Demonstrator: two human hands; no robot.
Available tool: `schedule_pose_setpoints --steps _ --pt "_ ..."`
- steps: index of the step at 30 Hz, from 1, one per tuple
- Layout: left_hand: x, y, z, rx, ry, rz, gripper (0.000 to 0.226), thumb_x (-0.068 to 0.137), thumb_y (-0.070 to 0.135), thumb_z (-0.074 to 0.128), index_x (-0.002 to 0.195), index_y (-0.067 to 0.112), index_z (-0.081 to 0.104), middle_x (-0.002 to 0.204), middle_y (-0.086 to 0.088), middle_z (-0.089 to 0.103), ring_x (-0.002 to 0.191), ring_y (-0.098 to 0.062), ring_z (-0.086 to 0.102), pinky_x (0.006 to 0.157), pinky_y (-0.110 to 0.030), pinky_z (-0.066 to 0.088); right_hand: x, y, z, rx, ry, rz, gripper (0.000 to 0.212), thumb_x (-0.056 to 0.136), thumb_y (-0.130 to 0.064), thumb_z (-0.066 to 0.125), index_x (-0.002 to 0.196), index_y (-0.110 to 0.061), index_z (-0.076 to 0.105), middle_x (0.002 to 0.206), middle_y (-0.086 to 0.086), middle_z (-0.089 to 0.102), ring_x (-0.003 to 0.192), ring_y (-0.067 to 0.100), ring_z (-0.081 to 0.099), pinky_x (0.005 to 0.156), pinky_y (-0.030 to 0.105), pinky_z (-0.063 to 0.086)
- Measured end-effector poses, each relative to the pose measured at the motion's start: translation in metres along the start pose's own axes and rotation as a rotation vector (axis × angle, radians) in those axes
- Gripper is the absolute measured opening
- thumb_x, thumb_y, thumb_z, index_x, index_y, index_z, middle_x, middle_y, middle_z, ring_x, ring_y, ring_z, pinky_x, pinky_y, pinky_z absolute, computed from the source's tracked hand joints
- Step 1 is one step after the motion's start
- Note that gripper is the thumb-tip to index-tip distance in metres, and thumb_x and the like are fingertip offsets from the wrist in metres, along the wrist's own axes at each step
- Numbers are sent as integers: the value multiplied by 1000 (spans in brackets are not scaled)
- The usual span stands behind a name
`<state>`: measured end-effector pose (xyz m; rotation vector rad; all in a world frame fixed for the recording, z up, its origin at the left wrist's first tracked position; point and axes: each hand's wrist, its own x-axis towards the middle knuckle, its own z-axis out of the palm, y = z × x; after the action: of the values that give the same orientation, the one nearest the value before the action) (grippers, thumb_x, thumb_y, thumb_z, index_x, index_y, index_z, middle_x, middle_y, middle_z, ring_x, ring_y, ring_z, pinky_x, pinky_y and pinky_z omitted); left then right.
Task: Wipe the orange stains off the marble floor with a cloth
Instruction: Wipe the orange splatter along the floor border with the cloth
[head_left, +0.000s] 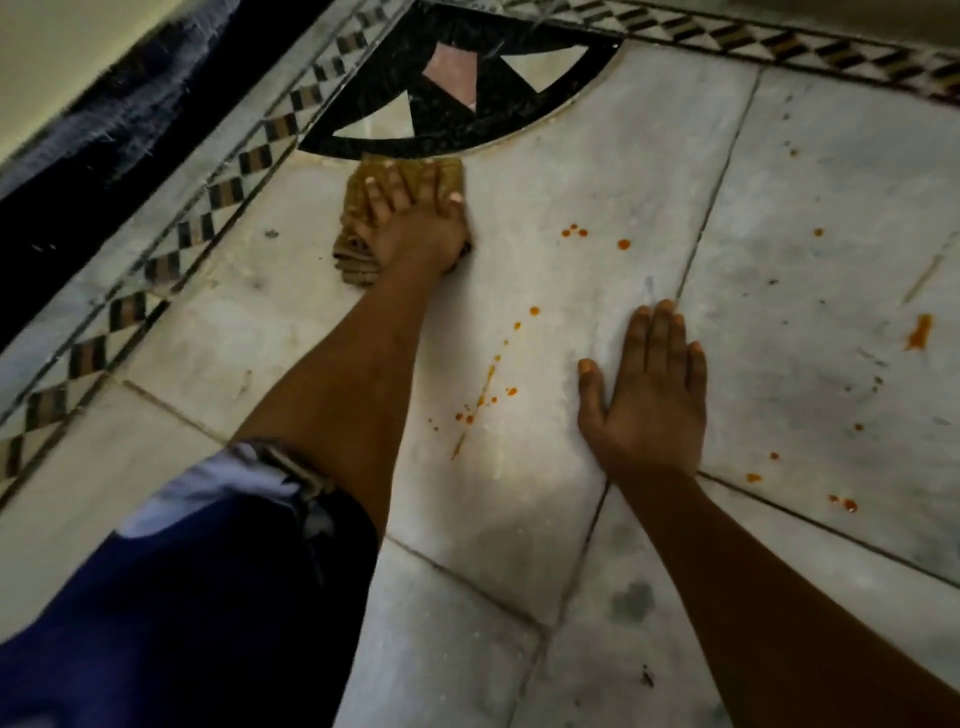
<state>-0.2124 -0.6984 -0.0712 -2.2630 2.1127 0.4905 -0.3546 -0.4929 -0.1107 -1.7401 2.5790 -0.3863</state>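
Observation:
My left hand (413, 223) presses flat on a folded tan cloth (358, 260) on the white marble floor (571, 166), just below the black inlay. My right hand (649, 405) lies flat on the bare floor, fingers together, holding nothing. Orange stains dot the floor: a small cluster (574, 232) right of the cloth, a trail of drops and a streak (485, 387) between my two arms, a bigger smear (918, 332) at the far right, and scattered drops (844, 503) at the lower right.
A black fan-shaped inlay (452, 119) with pink and white pieces lies just beyond the cloth. A checkered border strip (171, 260) runs along the left and across the top. A dark skirting and wall (78, 171) close off the left side. My blue sleeve (182, 597) fills the lower left.

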Motion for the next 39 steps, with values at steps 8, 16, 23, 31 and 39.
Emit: schedule_pose_setpoints --steps 8,16,23,31,39 --pt "-34 -13 13 85 18 358 49 99 50 17 147 44 8 159 6 -4 146 -19 -7 112 -52 -6 0 -2 -3 22 -4 25 73 89 -47 26 143 0 30 150 21 28 140 32 27 114 41 11" --pt "5 65 10 62 -66 307 53 99 51 11 149 36 2 158 0 -13 145 -25 -14 112 -56 -11 1 -4 -2 11 8 27 73 88 -48 27 144 0 30 150 21 28 139 32 28 113 41 12" --pt "-17 29 15 76 -77 503 49 99 49 15 147 43 7 159 8 -8 145 -17 -10 113 -48 -10 -1 -4 -4 31 6 31 71 88 -46 30 143 0 31 150 21 28 139 33 29 112 41 14" --pt "-3 119 19 -1 -187 443 54 98 53 12 149 35 10 159 2 -10 145 -20 -12 113 -50 -13 1 -5 -7 45 -24 43 71 89 -47 31 144 -2 30 151 20 27 140 31 28 113 41 12" --pt "-4 113 28 165 -184 756 49 98 52 15 146 47 5 159 4 -10 145 -21 -13 112 -52 -12 0 -3 -4 38 -44 29 73 90 -48 28 146 -2 25 153 18 22 142 29 20 114 40 6"
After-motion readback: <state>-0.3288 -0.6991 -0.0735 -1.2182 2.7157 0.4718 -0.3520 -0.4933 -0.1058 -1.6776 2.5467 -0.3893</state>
